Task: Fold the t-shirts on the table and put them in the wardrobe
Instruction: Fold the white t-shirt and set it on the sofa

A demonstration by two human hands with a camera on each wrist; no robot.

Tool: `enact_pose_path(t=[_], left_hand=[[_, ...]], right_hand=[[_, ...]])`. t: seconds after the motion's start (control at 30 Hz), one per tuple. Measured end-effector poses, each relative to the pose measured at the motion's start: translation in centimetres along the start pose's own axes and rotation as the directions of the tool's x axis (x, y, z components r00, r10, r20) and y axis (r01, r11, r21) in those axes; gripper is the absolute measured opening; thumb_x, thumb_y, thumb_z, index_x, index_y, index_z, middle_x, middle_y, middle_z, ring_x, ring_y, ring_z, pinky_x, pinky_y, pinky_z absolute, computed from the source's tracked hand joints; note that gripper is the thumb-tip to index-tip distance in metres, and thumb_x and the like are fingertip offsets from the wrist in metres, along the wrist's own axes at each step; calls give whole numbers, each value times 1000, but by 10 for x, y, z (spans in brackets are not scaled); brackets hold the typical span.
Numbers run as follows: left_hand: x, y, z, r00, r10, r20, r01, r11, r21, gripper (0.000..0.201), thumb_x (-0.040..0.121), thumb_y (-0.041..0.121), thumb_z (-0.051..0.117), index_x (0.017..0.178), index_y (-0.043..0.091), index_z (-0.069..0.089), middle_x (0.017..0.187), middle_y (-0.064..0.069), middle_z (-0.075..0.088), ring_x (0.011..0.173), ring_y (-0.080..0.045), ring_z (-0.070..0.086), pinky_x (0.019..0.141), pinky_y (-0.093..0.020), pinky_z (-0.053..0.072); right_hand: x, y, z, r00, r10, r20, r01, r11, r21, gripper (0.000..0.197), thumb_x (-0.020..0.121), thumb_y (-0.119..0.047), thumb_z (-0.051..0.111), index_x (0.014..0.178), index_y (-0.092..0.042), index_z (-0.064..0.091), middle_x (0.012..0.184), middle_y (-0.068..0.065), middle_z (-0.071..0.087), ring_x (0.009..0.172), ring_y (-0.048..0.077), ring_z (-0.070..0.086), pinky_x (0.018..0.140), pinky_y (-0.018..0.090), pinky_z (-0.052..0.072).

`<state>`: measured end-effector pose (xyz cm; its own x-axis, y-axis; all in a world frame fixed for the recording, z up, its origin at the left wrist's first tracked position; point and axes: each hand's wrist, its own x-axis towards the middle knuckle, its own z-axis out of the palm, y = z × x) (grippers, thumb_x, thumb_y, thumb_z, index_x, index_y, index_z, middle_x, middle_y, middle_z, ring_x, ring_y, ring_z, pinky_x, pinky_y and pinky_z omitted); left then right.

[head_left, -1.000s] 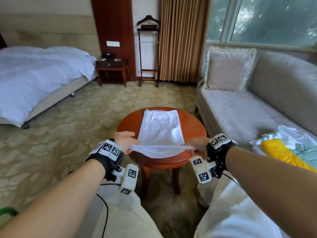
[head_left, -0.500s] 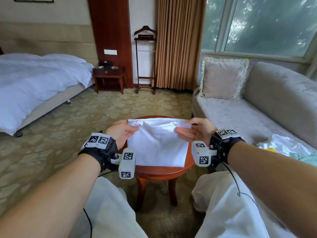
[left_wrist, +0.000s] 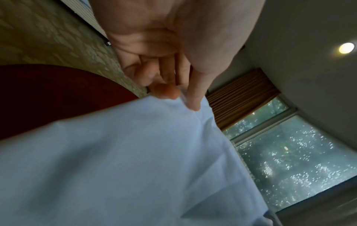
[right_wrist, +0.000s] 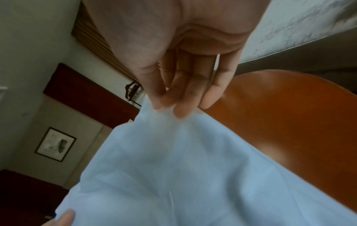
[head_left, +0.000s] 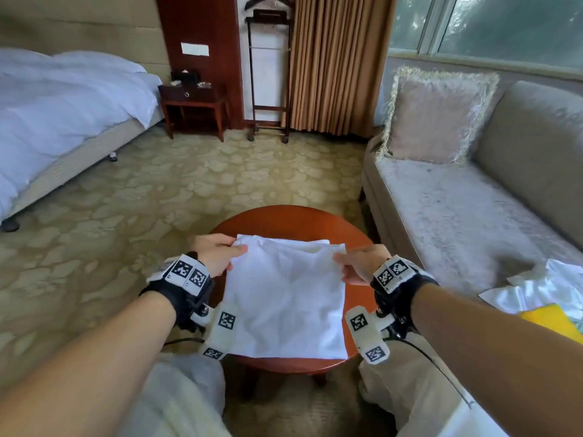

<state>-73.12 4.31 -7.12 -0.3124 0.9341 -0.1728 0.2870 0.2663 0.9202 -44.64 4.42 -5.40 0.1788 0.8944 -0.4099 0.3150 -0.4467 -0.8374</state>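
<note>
A white t-shirt (head_left: 285,298) lies folded into a rough square on the round red-brown table (head_left: 293,220). My left hand (head_left: 217,255) pinches its far left corner between thumb and fingers, as the left wrist view shows on the t-shirt (left_wrist: 135,160). My right hand (head_left: 359,261) pinches the far right corner, thumb against fingertips (right_wrist: 178,112) on the cloth (right_wrist: 183,168). Both held corners sit over the far half of the shirt.
A grey sofa (head_left: 457,209) with a fringed cushion (head_left: 438,118) stands to the right; loose white and yellow clothes (head_left: 542,298) lie on its near end. A bed (head_left: 63,99) is at the left, a nightstand (head_left: 195,102) and valet stand (head_left: 268,74) beyond.
Both hands have carried the shirt's near edge up and away over the table, folding the long strip in half. My head has tipped down and moved closer.
</note>
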Motion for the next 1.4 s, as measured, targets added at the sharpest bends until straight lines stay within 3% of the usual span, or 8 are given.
enact_pose_path(t=[0.2,0.33,0.47,0.7,1.1,1.2,1.33,1.4], left_hand=[[49,-15,7,994,25,102,-41,987,157,18,82,14,77,73,22,65,83,-6,66,82,-22,60,82,-36,50],[78,-22,16,980,59,188,-111,954,279,13,88,23,70,79,25,61,86,3,66,84,-16,60,74,-28,45],[102,-26,30,964,70,255,-168,907,386,16,94,28,61,82,19,56,84,-6,62,79,-20,56,71,-31,42],[130,-30,46,972,-9,234,-132,803,582,24,101,36,46,82,19,47,78,2,49,69,-16,47,61,-30,34],[136,-30,56,988,-124,90,52,823,565,34,87,47,66,72,22,48,78,0,51,76,-22,50,73,-29,43],[120,-30,48,982,-180,57,138,888,439,50,72,47,81,104,18,55,102,-1,61,97,-24,60,91,-38,53],[82,-26,35,961,-265,79,215,895,392,77,70,38,85,131,10,48,116,-10,61,98,-27,64,87,-44,57],[57,-28,30,949,-299,103,238,888,393,76,76,30,83,137,5,44,119,-13,60,99,-29,65,83,-43,58]], right_hand=[[48,2,4,998,40,-43,-49,974,-221,25,76,-37,76,92,-18,70,92,3,69,80,19,63,60,27,45],[70,-6,13,998,-37,-51,19,951,-308,26,90,-32,62,106,-12,65,104,12,67,94,25,63,77,36,51],[105,3,27,995,-103,-10,86,874,-479,18,98,-35,47,93,-18,50,86,0,54,69,14,50,56,26,39],[142,7,41,998,-60,-4,46,811,-583,36,100,-37,40,127,-15,47,102,5,58,84,23,58,71,33,49],[163,5,46,995,85,-51,-98,774,-626,45,92,-46,48,119,-11,56,97,7,66,80,23,64,64,30,51],[160,7,42,986,157,-59,-162,801,-576,71,81,-48,58,138,-10,41,112,11,64,95,29,64,79,38,54],[127,17,38,974,219,-56,-221,873,-435,41,74,-35,72,100,-9,55,81,1,53,66,16,51,58,26,46],[105,30,39,958,279,-58,-276,856,-438,65,65,-44,71,114,-5,55,88,5,60,71,23,57,63,30,50]])
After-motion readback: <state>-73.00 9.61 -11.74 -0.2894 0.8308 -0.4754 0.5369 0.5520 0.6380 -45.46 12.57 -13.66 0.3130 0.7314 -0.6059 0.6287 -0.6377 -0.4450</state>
